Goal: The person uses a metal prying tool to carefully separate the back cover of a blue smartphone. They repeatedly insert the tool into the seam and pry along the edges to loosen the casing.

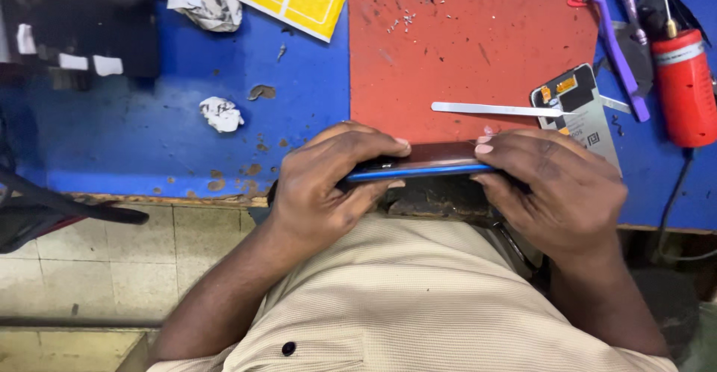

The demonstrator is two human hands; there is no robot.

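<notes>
While the blue tabletop (149, 118) spreads across the view, a red mat (463, 51) lies on it, just beyond the hands. Both hands hold a phone (422, 164) edge-up at the tabletop's near edge, above the person's lap. Left hand (321, 185) fingers clench its left end; right hand (560, 185) fingers grip its right end. A red canister (683, 88) stands at the far right, a purple tool (616, 43) beside it. A metal strip (493, 108) lies on the mat, near a small phone part (579, 103). Crumpled paper (222, 113) sits to the left.
</notes>
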